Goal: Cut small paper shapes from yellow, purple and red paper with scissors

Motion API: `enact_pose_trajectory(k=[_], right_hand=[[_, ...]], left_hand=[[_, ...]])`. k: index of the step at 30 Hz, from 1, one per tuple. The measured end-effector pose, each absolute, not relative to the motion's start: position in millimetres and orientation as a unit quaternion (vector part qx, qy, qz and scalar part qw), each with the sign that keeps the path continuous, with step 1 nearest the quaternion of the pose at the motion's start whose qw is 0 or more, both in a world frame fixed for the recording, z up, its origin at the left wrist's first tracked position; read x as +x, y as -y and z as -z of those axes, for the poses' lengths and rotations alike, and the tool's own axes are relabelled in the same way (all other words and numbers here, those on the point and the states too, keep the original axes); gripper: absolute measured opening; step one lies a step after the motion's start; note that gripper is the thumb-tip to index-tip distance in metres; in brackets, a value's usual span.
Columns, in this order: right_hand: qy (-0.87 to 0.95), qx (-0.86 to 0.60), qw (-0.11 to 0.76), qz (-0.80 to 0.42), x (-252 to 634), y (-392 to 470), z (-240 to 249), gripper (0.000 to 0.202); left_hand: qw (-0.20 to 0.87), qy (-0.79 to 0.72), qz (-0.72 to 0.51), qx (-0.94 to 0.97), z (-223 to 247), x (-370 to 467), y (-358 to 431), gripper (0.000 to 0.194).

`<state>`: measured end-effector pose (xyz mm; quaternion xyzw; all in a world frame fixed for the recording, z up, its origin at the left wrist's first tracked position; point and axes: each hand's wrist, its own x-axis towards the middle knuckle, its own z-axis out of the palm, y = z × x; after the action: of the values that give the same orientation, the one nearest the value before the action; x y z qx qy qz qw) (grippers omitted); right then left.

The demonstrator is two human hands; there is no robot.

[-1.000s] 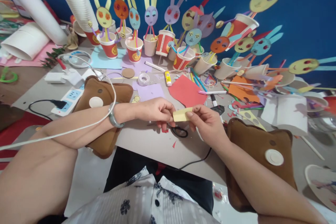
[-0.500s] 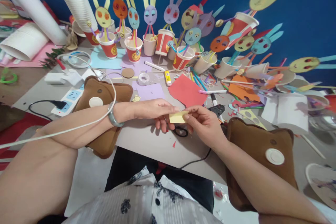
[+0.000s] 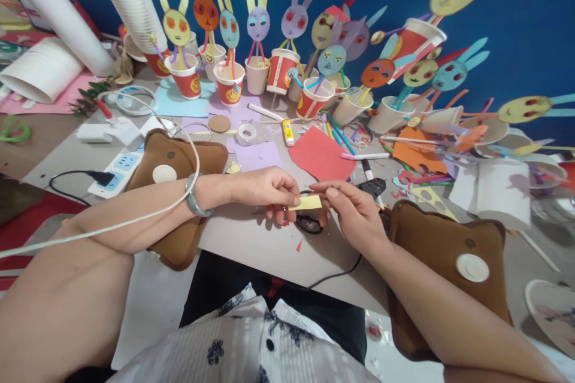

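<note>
One yellow paper strip (image 3: 309, 202) is pinched in the left hand (image 3: 272, 188); the right hand (image 3: 357, 212), loosely spread, is just beside its free end, above a table (image 3: 265, 257).

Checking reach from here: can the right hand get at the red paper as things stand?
Probably yes: the red paper lies just beyond the right hand, which looks open, and nothing visible stands between them. Only a pen overlaps the sheet's right edge.

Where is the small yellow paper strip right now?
In the head view, the yellow paper strip is near the centre, pinched by the left hand, with the right hand just to its right.
</note>
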<state>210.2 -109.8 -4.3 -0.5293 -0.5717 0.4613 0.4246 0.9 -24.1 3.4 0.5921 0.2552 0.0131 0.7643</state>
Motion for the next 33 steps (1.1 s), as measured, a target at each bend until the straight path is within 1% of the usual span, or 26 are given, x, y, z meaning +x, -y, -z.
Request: enact_pose_trajectory(k=[2, 5, 10, 17, 21, 26, 33], right_hand=[[0.574, -0.529, 0.412, -0.47, 209.9, 109.4, 4.0, 0.032], [0.572, -0.531, 0.398, -0.482, 208.5, 109.6, 4.8, 0.031], [0.558, -0.533, 0.401, -0.494, 206.9, 110.7, 5.4, 0.032], [0.523, -0.539, 0.408, -0.519, 207.6, 110.7, 6.3, 0.036], [0.51, -0.543, 0.411, -0.526, 206.1, 111.2, 6.6, 0.037], [0.514, -0.545, 0.405, -0.525, 202.9, 113.5, 4.7, 0.038], [0.542, -0.52, 0.414, -0.515, 201.5, 117.0, 7.9, 0.03]], left_hand=[[0.761, -0.259, -0.014, 0.594, -4.4, 1.5, 24.7, 0.016], [0.759, -0.257, -0.017, 0.598, -4.9, 1.5, 25.4, 0.015], [0.757, -0.25, -0.023, 0.604, -4.5, 0.3, 25.6, 0.018], [0.726, -0.296, -0.083, 0.615, -2.5, 1.6, 25.5, 0.007], [0.738, -0.28, -0.106, 0.604, -0.3, 2.1, 25.4, 0.014], [0.739, -0.254, -0.069, 0.62, 1.8, 1.1, 27.0, 0.023], [0.712, -0.27, -0.052, 0.646, 1.6, 0.8, 29.8, 0.02]])
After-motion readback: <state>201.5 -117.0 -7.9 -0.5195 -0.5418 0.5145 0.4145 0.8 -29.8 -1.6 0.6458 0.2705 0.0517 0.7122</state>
